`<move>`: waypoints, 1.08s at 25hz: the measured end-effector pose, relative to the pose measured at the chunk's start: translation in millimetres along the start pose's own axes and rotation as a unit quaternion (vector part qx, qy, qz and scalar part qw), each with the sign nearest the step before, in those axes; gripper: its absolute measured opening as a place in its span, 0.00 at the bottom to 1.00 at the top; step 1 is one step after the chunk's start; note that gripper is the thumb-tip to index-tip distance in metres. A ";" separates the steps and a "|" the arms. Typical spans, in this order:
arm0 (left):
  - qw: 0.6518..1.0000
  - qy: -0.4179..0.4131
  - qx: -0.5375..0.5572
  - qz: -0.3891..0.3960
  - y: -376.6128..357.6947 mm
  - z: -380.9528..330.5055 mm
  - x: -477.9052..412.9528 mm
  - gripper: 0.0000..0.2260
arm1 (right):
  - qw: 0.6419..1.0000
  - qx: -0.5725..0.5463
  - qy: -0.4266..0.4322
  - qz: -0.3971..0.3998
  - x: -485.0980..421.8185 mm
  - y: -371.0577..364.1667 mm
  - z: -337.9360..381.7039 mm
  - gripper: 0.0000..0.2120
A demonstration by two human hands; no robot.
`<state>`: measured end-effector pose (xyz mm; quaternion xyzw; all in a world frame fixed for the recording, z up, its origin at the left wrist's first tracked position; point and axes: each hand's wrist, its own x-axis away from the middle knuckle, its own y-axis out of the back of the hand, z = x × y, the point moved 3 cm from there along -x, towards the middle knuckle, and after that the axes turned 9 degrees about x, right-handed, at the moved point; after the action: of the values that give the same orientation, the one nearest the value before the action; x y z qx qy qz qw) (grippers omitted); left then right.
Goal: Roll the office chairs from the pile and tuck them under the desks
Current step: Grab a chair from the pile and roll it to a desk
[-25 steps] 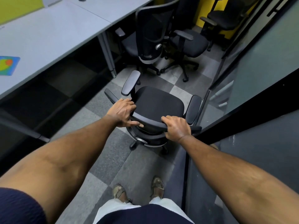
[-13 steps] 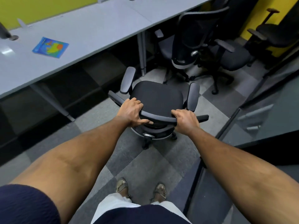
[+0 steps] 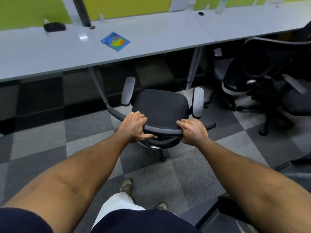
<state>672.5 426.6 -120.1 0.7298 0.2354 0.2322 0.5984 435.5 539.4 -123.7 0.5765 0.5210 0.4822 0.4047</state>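
The left grip (image 3: 134, 126) was closed over the top rail (image 3: 163, 131) of the office chair (image 3: 159, 103) backrest, fingers curled over the front edge, thumb stretched along under the rail. The right grip (image 3: 191, 132) was clamped round the same rail nearer its right end, knuckles up. Both were fully wrapped on the rail, nothing else held. They were set apart on the rail, likely so the castors could be steered and a swivel avoided when pushed. The office chair was located directly ahead of and below both: seat beyond the rail, pointed at the worktop (image 3: 151, 41), with the left armrest (image 3: 128, 91) and right armrest (image 3: 198, 102) aimed forward on either side. The seat-first heading was judged deliberate, so the chair could be driven straight into the bay. The front of the seat was seen short of the worktop edge, so tucking was judged not yet done; only a short forward push appeared to be needed. A slanted worktop leg (image 3: 99, 86) was found just beside the left armrest and near the rail's left end: a snag risk, so a slight offset to the right would be called for. Armrest clearance under the worktop could not be told. The other chairs (image 3: 262, 68) were bunched to the right on the carpet (image 3: 84, 132). A blue booklet (image 3: 115, 41) was noted on the worktop above the target bay.
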 end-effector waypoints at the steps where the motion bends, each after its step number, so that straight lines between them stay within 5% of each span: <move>1: 1.000 0.014 -0.004 0.001 -1.8 1.1 11.3 0.35 | 1.000 -0.001 0.017 -0.015 0.4 -0.3 5.6 0.17; 14: 0.987 0.153 -0.048 0.024 -0.3 12.4 149.6 0.33 | 0.969 0.024 0.228 -0.090 -11.8 28.3 94.9 0.14; 27: 0.975 0.218 -0.028 -0.015 4.2 3.3 189.1 0.40 | 0.954 -0.002 0.285 -0.091 -25.6 41.0 122.6 0.09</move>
<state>822.6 540.9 -105.7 0.6408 0.3648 0.3829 0.5565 564.2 513.1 -112.9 0.3639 0.6641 0.5887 0.2827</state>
